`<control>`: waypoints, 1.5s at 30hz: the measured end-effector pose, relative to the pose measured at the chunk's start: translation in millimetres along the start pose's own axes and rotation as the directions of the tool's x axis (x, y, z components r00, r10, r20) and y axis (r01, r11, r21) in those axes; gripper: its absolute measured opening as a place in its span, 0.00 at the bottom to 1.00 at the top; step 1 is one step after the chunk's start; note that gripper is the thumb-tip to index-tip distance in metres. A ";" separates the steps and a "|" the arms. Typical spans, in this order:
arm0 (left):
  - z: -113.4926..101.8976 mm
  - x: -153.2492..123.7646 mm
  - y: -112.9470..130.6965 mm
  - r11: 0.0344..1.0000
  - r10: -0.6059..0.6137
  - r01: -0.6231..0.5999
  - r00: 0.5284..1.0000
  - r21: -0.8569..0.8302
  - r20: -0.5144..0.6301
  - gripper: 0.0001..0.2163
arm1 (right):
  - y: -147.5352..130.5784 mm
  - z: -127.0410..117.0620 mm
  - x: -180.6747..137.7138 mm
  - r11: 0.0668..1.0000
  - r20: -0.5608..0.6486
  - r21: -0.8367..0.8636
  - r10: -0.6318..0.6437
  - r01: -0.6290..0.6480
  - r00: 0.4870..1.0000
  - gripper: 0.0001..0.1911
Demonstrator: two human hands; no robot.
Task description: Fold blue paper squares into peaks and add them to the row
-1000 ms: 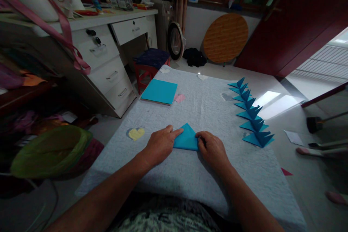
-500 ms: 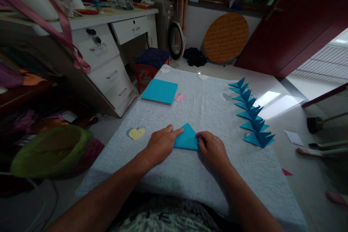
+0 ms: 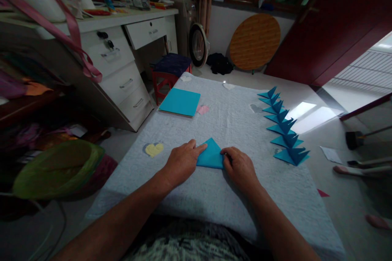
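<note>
A partly folded piece of blue origami paper (image 3: 211, 157) lies on the cloth-covered table (image 3: 226, 118), its peak pointing away from me. My left hand (image 3: 183, 160) holds it at the left edge, the index finger stretched across its surface and the other fingers curled. At the right edge, my right hand (image 3: 240, 167) pinches the paper between thumb and bent fingers. Farther back on the left sits a stack of square blue paper (image 3: 180, 102). Along the right side stands a row of several folded blue paper cranes (image 3: 290, 155), overlapping one another.
Left of the table are a white desk (image 3: 107, 61) with drawers, a red stool (image 3: 171, 65) and a bin with a green liner (image 3: 55, 169). Behind it, a washing machine door (image 3: 198, 45) hangs ajar and a round wooden board (image 3: 255, 43) leans on the wall.
</note>
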State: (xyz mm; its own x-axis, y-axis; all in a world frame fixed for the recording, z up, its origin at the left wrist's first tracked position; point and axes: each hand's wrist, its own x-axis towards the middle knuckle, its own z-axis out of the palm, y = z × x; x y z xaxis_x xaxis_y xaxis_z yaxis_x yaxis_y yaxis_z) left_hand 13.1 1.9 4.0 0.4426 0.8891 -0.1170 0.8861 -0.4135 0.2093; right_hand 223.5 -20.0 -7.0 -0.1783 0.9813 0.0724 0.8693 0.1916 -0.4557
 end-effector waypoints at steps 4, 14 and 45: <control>0.5 -1.6 2.7 1.000 -0.008 0.008 1.000 0.030 0.001 0.21 | -6.7 -3.8 -0.4 0.966 -0.034 -0.237 -0.110 0.099 0.993 0.11; 5.0 -5.5 1.2 0.989 0.033 -0.017 0.994 0.147 -0.104 0.18 | -29.5 -8.4 -9.0 0.854 0.237 -0.293 -0.371 0.430 0.898 0.16; 3.5 -83.7 -36.9 0.957 0.173 -0.141 0.978 0.253 -0.112 0.25 | -43.6 7.6 -44.5 0.867 0.158 -0.377 -0.286 0.325 0.945 0.34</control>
State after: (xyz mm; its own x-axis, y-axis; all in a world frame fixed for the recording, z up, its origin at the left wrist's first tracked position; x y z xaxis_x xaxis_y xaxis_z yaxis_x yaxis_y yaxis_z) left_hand -56.1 -57.9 2.6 0.5713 0.8202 0.0306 0.8207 -0.5706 -0.0286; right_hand 190.0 -72.2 2.9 -0.4899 0.8698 0.0584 0.8697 0.4922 -0.0367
